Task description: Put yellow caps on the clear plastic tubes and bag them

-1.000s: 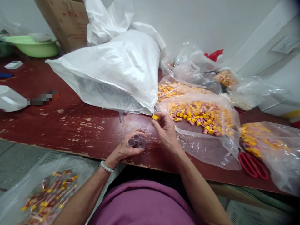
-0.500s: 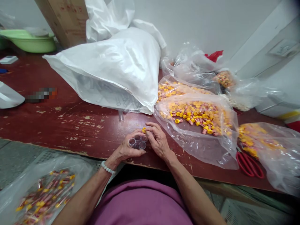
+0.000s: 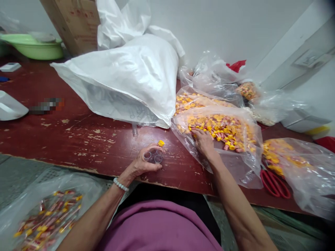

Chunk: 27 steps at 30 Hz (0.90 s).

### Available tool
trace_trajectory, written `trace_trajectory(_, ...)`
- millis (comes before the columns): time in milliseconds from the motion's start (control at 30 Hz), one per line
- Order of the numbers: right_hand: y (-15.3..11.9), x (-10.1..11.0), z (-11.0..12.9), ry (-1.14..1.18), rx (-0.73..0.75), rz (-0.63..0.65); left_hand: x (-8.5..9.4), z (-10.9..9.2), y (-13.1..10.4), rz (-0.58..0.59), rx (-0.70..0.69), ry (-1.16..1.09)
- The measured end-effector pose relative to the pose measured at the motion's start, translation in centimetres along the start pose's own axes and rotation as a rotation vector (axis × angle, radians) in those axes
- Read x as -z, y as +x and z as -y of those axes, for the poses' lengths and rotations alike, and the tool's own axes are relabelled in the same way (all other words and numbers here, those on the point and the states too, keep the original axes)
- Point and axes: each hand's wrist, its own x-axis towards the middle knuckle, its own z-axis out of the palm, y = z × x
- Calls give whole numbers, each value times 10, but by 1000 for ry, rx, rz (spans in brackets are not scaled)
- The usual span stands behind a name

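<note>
My left hand (image 3: 143, 161) is curled around several clear plastic tubes (image 3: 158, 159), their round open mouths facing up. A yellow cap (image 3: 161, 143) stands out at the far side of this bundle. My right hand (image 3: 203, 140) reaches into the mouth of a clear plastic bag (image 3: 251, 170), its fingers touching a heap of small yellow-capped pieces with pink-red bodies (image 3: 222, 129). Its fingertips are partly hidden among the pieces, so whether one is gripped cannot be made out. A single clear tube (image 3: 135, 130) lies on the table beyond my left hand.
A big white sack (image 3: 136, 69) of clear tubes lies open on the worn red table (image 3: 78, 146). Red-handled scissors (image 3: 274, 184) and another bag of yellow-capped pieces (image 3: 282, 157) are at right. Filled capped tubes (image 3: 49, 219) lie in a bag low at left.
My right hand has left the yellow cap at the tubes and moved right and away from me to the heap in the bag. My left hand stays around the tubes.
</note>
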Motion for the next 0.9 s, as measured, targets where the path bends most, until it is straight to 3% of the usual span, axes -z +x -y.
trace_trajectory(67, 0, -4, -15, -38, -11, 51, 0, -1, 0, 1, 1, 7)
trace_trajectory(167, -3, -2, -6, 85, -99, -97, 0, -3, 0, 9, 10, 34)
trace_trajectory(267, -11, 8, 34, 491, -213, -239, -1, -5, 0, -2, 7, 25)
trace_trajectory(367, -25, 17, 88, 971, -224, -115, -2, -4, 0, -12, 19, 11)
trace_trajectory(433, -37, 19, 118, 1102, -188, -60, -2, -5, 0, -19, 28, 9)
trace_trajectory(567, -52, 19, 141, 1004, -112, -9, -2, -6, 1, -9, 4, -3)
trace_trajectory(800, -52, 30, 133, 668, 254, -67, -3, -6, 2, -24, -34, 39)
trace_trajectory(900, -57, 26, 134, 515, 355, -27, -3, -4, 2, -30, -67, 62)
